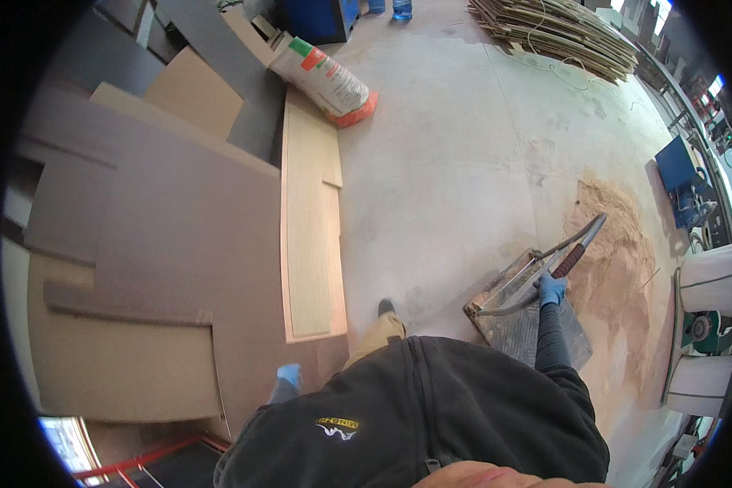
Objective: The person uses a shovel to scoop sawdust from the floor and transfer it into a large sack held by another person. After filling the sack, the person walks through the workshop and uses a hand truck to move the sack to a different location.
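My right hand (551, 288), in a blue glove, is closed round the curved tube handle of a grey platform cart (573, 329). The handle has a brown grip sleeve just beyond my fingers, and the cart's flat, worn deck lies low over the floor at my right. At my left side hangs my left hand (289, 375), also blue-gloved. It is near the lower end of a long pale wood panel (313, 260). Motion smears its fingers, and nothing shows clearly in it.
Sawdust (614, 236) is heaped beyond the cart. Large brown boards (163, 236) are stacked at the left. A white sack (325, 77) with an orange end leans by the panel. Wood strips (557, 37) lie piled at the far right; a blue machine (681, 175) stands at the right edge.
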The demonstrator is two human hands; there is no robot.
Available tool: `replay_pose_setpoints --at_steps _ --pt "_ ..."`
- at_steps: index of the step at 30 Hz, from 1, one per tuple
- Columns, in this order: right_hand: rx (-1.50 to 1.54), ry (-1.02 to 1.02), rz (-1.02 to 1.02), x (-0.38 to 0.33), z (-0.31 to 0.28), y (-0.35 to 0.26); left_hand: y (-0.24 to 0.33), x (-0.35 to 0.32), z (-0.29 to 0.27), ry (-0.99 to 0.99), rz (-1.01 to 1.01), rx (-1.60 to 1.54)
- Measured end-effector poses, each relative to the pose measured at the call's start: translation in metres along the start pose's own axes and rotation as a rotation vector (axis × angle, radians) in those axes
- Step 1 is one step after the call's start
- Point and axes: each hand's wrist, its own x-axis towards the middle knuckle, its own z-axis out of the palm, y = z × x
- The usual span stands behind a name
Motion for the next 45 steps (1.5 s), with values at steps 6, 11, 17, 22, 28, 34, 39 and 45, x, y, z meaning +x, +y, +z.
replay_pose_setpoints --at_steps 6,11,17,22,28,34,39,45 --pt "-0.068 0.081 0.089 0.086 0.119 -0.089 0.386 0.116 0.114 0.099 0.279 0.108" --pt "-0.057 0.183 0.115 0.160 0.229 -0.161 0.665 0.172 0.264 -0.228 0.858 0.308" --pt "0.042 0.190 0.184 0.277 0.379 -0.263 0.856 0.233 0.335 -0.181 0.585 0.537" --pt "0.040 0.203 0.244 0.401 0.500 -0.344 0.952 0.293 0.316 -0.167 0.177 0.451" --pt "0.086 0.321 0.199 0.532 0.658 -0.433 1.158 0.390 0.348 -0.034 -0.046 0.433" --pt "0.188 0.308 0.206 0.644 0.799 -0.548 1.483 0.448 0.486 -0.283 0.709 0.637" --pt "0.121 0.350 0.224 0.738 0.926 -0.654 1.738 0.447 0.637 -0.421 0.886 0.507" --pt "0.146 0.448 0.153 0.847 1.085 -0.778 1.940 0.485 0.732 -0.558 0.967 0.737"
